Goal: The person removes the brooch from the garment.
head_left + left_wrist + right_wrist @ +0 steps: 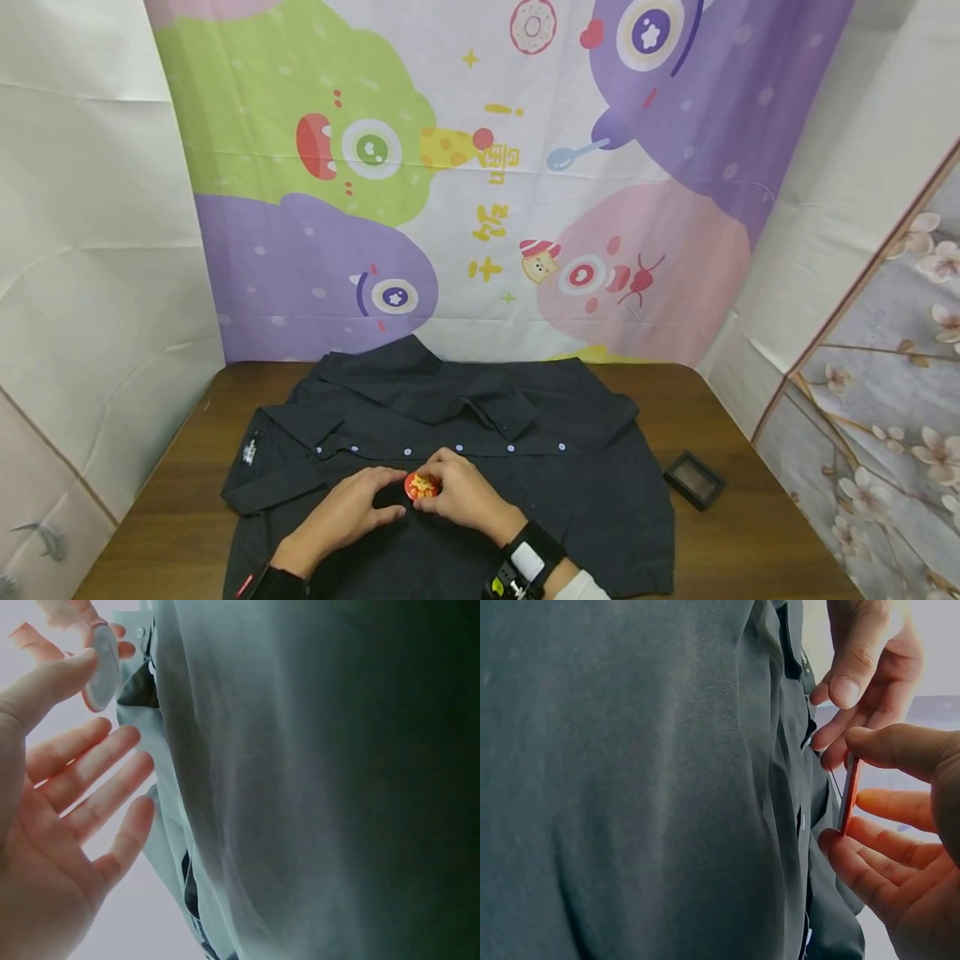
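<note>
My right hand [461, 492] pinches a round pin badge [421, 486], red with a yellow figure, by its edge between thumb and fingers. In the right wrist view the badge [850, 795] is seen edge-on, a thin line like a pin standing off its back. Its silvery back [107, 669] shows in the left wrist view. My left hand [350, 510] is beside it, fingers spread and loosely bent, fingertips close to the rim; whether they touch cannot be told. Both hands are over a dark shirt [600, 500] laid out on the table, below its row of pale buttons.
A small black-framed box [695, 481] lies on the wooden table [738, 533], right of the shirt. A cartoon-printed cloth [487, 192] hangs behind the table. White sheeting [97, 192] hangs at the left side, and a flower-patterned panel [885, 433] stands at the right.
</note>
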`<state>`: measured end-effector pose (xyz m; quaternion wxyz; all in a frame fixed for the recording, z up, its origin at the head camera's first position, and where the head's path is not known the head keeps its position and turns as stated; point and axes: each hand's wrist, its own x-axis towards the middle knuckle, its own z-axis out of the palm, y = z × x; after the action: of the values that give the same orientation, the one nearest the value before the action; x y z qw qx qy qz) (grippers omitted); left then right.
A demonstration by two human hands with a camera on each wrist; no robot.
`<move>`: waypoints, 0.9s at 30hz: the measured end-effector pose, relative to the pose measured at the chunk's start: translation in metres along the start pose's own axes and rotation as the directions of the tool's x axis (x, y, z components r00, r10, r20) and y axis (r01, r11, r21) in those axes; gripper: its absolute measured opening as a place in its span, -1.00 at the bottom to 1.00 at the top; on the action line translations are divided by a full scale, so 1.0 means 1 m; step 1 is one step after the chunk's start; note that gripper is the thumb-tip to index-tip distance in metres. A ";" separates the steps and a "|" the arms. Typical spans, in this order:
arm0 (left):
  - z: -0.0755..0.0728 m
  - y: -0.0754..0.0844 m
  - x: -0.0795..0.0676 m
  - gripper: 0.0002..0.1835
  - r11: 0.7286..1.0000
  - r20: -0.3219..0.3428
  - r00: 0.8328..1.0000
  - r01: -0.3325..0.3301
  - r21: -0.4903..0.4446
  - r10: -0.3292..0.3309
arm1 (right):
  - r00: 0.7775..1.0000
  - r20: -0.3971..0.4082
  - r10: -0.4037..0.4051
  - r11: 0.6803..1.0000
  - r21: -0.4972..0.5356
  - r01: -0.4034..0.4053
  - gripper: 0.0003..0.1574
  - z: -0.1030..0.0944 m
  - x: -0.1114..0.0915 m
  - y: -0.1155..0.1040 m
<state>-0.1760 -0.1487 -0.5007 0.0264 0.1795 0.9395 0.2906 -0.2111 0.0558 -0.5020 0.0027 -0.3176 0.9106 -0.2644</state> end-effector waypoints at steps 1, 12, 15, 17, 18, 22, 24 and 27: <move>0.000 0.000 0.000 -0.50 1.000 -0.001 1.000 -0.001 0.000 0.001 | 1.000 -0.003 -0.002 1.000 0.002 0.002 -0.57 0.000 0.000 0.000; -0.001 0.002 0.000 -0.51 0.999 -0.033 0.999 -0.021 0.026 0.022 | 1.000 0.001 -0.004 1.000 0.012 0.004 -0.57 -0.003 0.001 0.000; -0.002 0.003 0.000 -0.52 0.999 -0.040 0.999 -0.034 0.027 0.035 | 1.000 0.010 0.007 1.000 0.015 -0.007 -0.56 -0.003 0.001 -0.001; -0.002 0.002 0.000 -0.52 0.999 -0.046 0.998 -0.044 0.031 0.045 | 1.000 0.014 0.010 1.000 0.018 -0.010 -0.56 -0.004 0.001 -0.002; -0.002 0.002 0.000 -0.52 0.998 -0.049 0.998 -0.047 0.034 0.049 | 1.000 0.015 0.010 1.000 0.018 -0.011 -0.56 -0.004 0.001 -0.002; -0.003 0.002 0.000 -0.53 0.997 -0.064 0.996 -0.055 0.045 0.057 | 1.000 0.013 0.006 1.000 0.022 -0.006 -0.57 -0.004 0.002 -0.003; -0.003 0.002 0.000 -0.53 0.997 -0.070 0.996 -0.056 0.047 0.059 | 1.000 0.010 0.007 1.000 0.021 -0.007 -0.57 -0.003 0.002 -0.004; -0.003 0.002 0.000 -0.53 0.997 -0.073 0.995 -0.057 0.046 0.060 | 1.000 0.007 0.007 1.000 0.017 -0.007 -0.58 -0.004 0.002 -0.004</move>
<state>-0.1759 -0.1485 -0.4969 -0.0212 0.1966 0.9403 0.2770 -0.2110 0.0536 -0.4960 0.0094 -0.3152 0.9095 -0.2709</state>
